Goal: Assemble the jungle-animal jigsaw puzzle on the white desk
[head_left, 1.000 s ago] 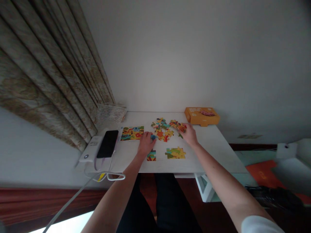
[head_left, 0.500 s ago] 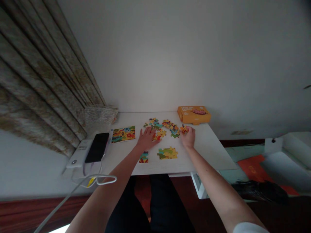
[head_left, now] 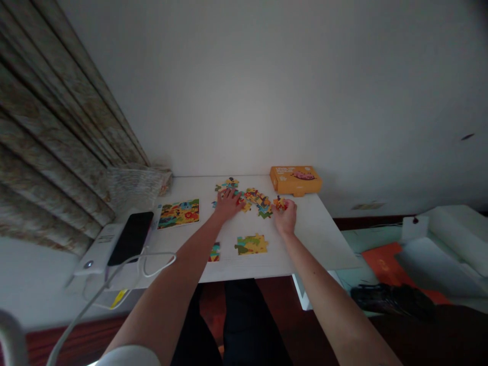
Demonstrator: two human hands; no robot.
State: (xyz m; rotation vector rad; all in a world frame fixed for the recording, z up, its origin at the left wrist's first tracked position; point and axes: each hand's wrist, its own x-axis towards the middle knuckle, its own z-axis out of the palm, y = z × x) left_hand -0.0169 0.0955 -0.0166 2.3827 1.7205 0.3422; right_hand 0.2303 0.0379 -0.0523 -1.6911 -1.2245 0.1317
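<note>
A heap of colourful loose puzzle pieces (head_left: 256, 198) lies at the back of the white table (head_left: 316, 229). My left hand (head_left: 227, 204) lies spread flat on the left part of the heap. My right hand (head_left: 285, 215) is curled round a red and orange puzzle piece (head_left: 279, 203) at the heap's right edge. A joined patch of yellow and green pieces (head_left: 251, 244) sits near the table's front edge. A small joined patch (head_left: 215, 251) lies partly behind my left forearm.
A picture card (head_left: 179, 213) lies left of the heap. An orange box (head_left: 295, 180) stands at the back right. A black phone (head_left: 131, 237) rests on a white device with cables at the left. Curtains hang on the left; orange and white items lie on the floor at right.
My left hand moved from the front of the heap up onto its left part. My right hand drew back from the heap holding a piece. The view shifted to the right.
</note>
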